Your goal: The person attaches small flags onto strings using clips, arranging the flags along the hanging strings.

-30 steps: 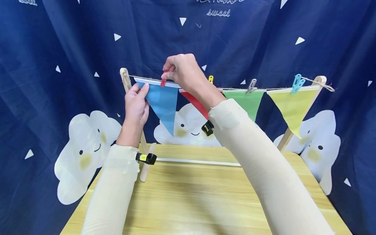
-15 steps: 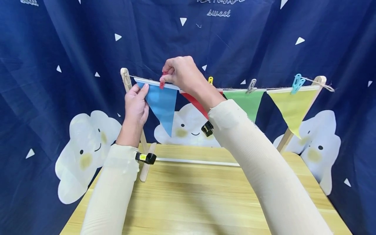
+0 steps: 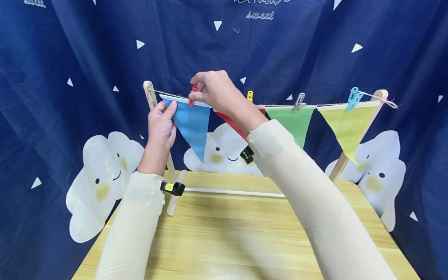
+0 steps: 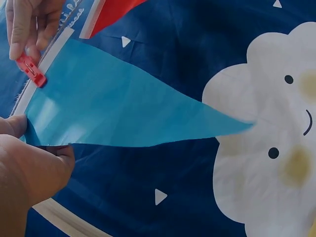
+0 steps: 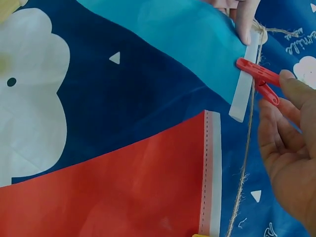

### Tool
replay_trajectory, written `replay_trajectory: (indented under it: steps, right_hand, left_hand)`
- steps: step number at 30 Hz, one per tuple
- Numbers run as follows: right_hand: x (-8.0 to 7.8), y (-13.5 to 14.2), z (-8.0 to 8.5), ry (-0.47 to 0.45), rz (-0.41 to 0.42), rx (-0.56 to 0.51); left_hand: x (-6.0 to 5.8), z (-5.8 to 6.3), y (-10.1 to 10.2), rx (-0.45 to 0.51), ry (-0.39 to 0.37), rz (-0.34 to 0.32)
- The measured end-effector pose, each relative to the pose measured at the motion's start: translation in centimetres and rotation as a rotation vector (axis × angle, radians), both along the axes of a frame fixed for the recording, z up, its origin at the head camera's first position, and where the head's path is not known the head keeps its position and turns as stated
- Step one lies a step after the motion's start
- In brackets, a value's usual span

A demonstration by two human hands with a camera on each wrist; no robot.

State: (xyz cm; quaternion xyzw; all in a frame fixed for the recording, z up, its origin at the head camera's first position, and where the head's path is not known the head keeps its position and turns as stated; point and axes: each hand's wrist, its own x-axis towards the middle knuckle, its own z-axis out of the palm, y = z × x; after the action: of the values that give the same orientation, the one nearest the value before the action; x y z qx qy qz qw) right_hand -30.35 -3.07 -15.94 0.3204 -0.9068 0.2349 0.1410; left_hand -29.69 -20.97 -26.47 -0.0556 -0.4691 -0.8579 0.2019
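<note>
A blue triangular pennant point(image 3: 192, 124) with a white top band hangs at the left end of a twine line. Its upper left corner is pinched between thumb and fingers of my left hand point(image 3: 161, 124). My right hand point(image 3: 215, 89) has thumb and fingertips at the spread handles of a red clothespin point(image 5: 259, 73). The clothespin's jaws sit over the pennant's white band and the twine point(image 5: 248, 133). In the left wrist view, the red clothespin point(image 4: 32, 70) stands a short way from my left thumb. My right forearm hides part of the red pennant point(image 3: 232, 120).
A green pennant point(image 3: 292, 120) hangs by a grey clothespin point(image 3: 299, 102), a yellow pennant point(image 3: 350, 124) by a light blue one. A yellow clothespin point(image 3: 250, 95) stands above the red pennant. Wooden posts point(image 3: 148, 93) hold the twine over a wooden table point(image 3: 217, 233); a cloud-printed curtain hangs behind.
My right hand has moved slightly down and left with the red clothespin, and more of its upper end shows between the fingers. My left hand has barely moved.
</note>
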Motion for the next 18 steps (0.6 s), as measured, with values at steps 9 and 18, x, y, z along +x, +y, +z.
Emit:
replay_trajectory:
  steps: [9,18]
  right_hand:
    - [0.31,-0.01,0.10,-0.039,-0.037,0.038]
    - [0.84,0.59,0.12,-0.038,-0.069,0.029]
  left_hand:
    - [-0.12,0.26,-0.41,-0.010,-0.010,0.006]
    - [0.04,0.38,-0.72,-0.050,-0.040,0.000]
